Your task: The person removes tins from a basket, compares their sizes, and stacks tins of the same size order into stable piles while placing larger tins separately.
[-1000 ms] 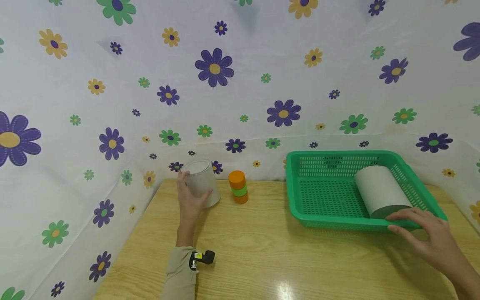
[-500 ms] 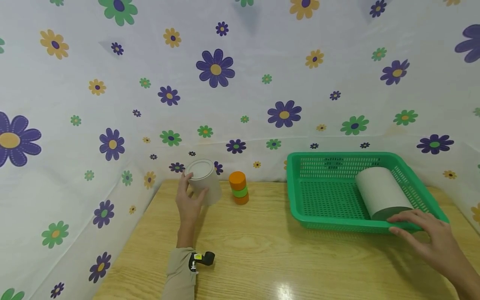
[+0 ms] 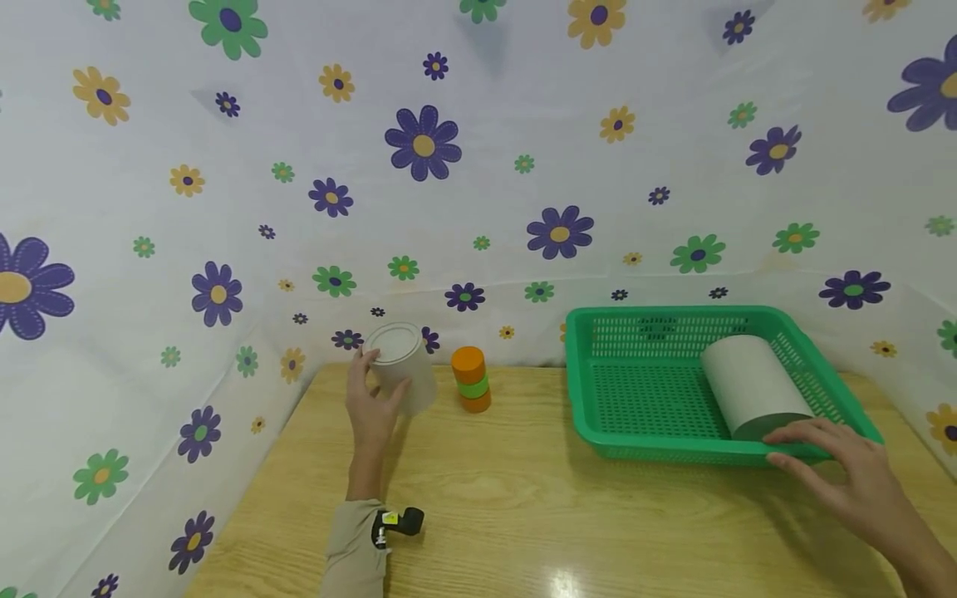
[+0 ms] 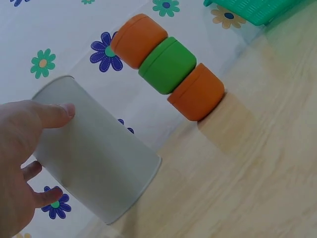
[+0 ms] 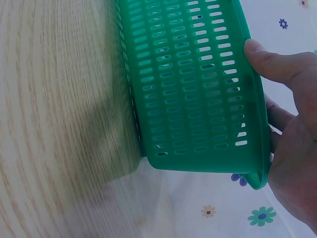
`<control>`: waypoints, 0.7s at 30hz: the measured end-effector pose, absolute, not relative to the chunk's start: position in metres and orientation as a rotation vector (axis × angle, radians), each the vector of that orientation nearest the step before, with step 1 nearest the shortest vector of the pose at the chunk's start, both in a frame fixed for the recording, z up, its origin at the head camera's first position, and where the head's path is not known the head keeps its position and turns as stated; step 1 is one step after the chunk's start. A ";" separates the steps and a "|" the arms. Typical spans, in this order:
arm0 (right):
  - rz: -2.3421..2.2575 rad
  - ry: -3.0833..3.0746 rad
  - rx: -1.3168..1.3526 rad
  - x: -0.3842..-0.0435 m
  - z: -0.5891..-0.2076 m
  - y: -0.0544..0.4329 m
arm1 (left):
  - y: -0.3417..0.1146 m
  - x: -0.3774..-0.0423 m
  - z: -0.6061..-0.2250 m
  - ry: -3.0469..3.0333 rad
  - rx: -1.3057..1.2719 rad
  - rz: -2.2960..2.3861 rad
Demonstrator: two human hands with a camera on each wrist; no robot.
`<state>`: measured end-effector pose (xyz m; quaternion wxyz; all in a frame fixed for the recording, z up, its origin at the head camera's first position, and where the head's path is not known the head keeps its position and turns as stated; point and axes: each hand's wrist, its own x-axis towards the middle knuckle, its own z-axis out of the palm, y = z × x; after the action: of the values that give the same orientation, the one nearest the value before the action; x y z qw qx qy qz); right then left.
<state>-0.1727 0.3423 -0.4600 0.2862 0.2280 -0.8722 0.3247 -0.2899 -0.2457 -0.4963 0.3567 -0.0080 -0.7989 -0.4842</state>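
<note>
At the back left of the head view, my left hand point(image 3: 370, 411) grips a plain white cylindrical canister point(image 3: 409, 378) with a rimmed round top. In the left wrist view the thumb lies along the canister's side point(image 4: 99, 153) and the fingers reach round behind it. Just right of it stands a stack of orange and green round cups point(image 3: 472, 380), green in the middle. My right hand point(image 3: 845, 473) holds the near rim of a green plastic basket point(image 3: 673, 448), thumb outside and fingers over the edge. A second white cylinder point(image 3: 751, 384) lies on its side inside the basket's right half.
The wooden table point(image 3: 486, 507) ends at a white flower-print cloth point(image 3: 478, 183) hanging behind and at the sides. A black wrist camera point(image 3: 404, 522) sticks out from the left sleeve point(image 3: 355, 548).
The canister in my left hand has tipped slightly, its top shifting right and showing more fully, then settling. My right hand stays on the basket rim. The head view has shifted a little.
</note>
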 end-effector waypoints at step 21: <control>0.863 -2.331 0.604 -0.171 -0.459 0.341 | -0.236 -0.276 -0.444 -1.959 -0.192 -1.091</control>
<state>-0.1714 0.3408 -0.4586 0.2876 0.2263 -0.8728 0.3230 -0.2759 -0.2359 -0.4445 0.4311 -0.0771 -0.7855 -0.4373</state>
